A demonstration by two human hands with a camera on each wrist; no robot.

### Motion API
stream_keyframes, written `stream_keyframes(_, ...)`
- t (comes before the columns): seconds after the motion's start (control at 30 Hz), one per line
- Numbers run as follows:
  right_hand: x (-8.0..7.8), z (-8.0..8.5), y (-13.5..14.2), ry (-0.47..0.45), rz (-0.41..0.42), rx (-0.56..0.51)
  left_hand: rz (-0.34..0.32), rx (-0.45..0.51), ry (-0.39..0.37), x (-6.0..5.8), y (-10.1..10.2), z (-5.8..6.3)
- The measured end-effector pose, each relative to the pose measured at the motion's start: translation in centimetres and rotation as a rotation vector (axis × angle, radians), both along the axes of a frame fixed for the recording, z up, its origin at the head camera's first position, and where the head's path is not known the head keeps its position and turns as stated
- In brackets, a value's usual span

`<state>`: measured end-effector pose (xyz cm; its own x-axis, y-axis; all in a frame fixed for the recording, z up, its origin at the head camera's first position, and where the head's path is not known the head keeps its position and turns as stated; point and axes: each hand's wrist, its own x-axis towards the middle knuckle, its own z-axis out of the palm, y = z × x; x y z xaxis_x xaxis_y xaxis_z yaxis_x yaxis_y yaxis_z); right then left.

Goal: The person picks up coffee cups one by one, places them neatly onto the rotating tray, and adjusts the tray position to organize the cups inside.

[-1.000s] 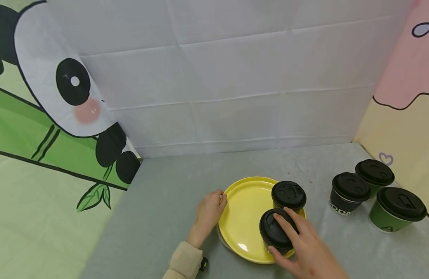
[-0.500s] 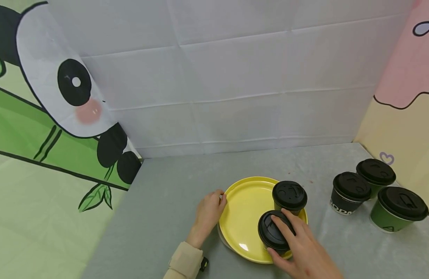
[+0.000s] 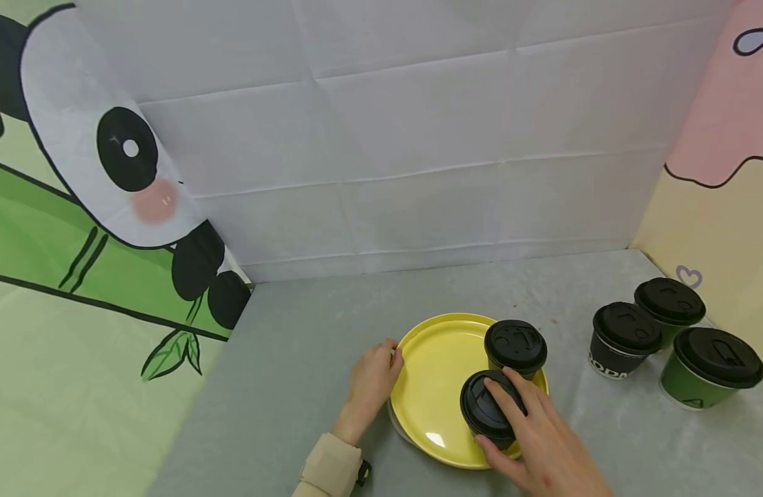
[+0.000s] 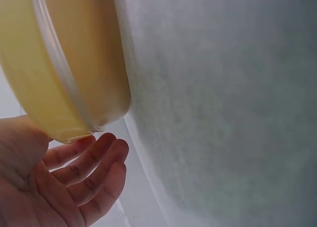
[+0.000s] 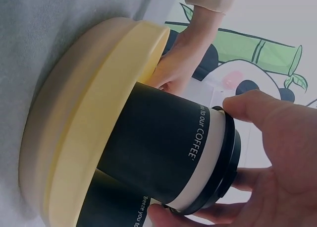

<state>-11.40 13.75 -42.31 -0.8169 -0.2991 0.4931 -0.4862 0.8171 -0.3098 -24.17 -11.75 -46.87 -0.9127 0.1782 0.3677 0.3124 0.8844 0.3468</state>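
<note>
A round yellow plate (image 3: 434, 386) rests on a beige round base (image 5: 49, 118) on the grey table. My left hand (image 3: 374, 379) pinches the plate's left rim, with the thumb on top and the other fingers loosely bent near the underside in the left wrist view. My right hand (image 3: 537, 428) grips the lid of a dark paper coffee cup (image 5: 158, 142), thumb on one side and fingers on the other. That cup stands at the plate's front right. Just behind it on the plate is a second coffee cup (image 3: 515, 345) with a black lid, its lower part mostly hidden in the head view.
To the right of the plate stand a black lidded cup (image 3: 620, 352), a green lidded cup (image 3: 698, 379) and another lidded cup (image 3: 670, 304) partly hidden behind them. A white cloth wall (image 3: 388, 152) closes off the back, with printed panels at both sides.
The gripped cup and my right hand have shifted very slightly left on the plate. My left hand keeps its place at the rim. The head view tilts a little.
</note>
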Motion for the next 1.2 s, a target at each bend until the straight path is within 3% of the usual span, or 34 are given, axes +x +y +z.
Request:
stream_keyframes(0.5, 0.2, 0.7, 0.0, -0.063, -0.047, -0.005, 0.003, -0.046, -0.005, 0.7, -0.5, 0.5)
stream_keyframes(0.63, 0.2, 1.2, 0.4, -0.063, -0.037, -0.027, -0.01, -0.072, 0.026, 1.0, -0.7, 0.7)
stream_keyframes(0.9, 0.1, 1.7, 1.7, -0.106, -0.085, -0.027, -0.03, -0.119, 0.05, 2.3, -0.7, 1.1)
stream_keyframes(1.2, -0.1, 2.0, 2.5, -0.144, -0.13, -0.047, -0.001, -0.153, 0.063, 3.5, -0.9, 0.8)
